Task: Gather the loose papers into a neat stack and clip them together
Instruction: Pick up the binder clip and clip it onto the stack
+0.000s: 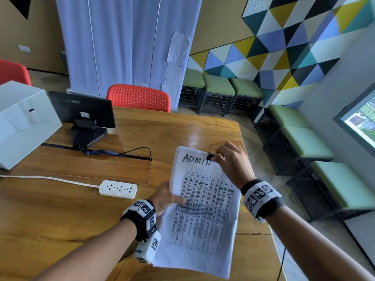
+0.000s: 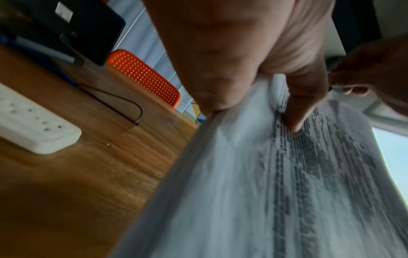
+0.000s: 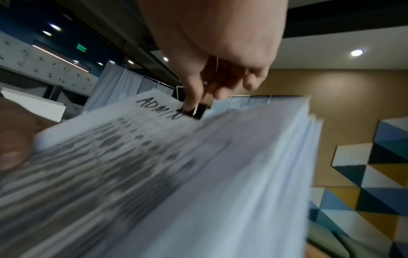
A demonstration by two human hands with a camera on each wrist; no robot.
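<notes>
Above table (image 1: pixel 60 209), papers (image 1: pixel 203 209) lengthwise, heading away.

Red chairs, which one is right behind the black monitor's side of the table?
The full-backed red chair at the table's far edge; the other is cut off behind the white box.

Stack of papers (image 1: pixel 199 209) held above table (image 1: pixel 60 220), top sheet printed, marked "ADMIN". Black binder clip (image 1: pixel 211 156) seated on far right corner.

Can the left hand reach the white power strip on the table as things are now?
Probably not at once: the left hand grips the paper stack, while the right hand works the binder clip. The power strip lies close, with bare table between.
</notes>
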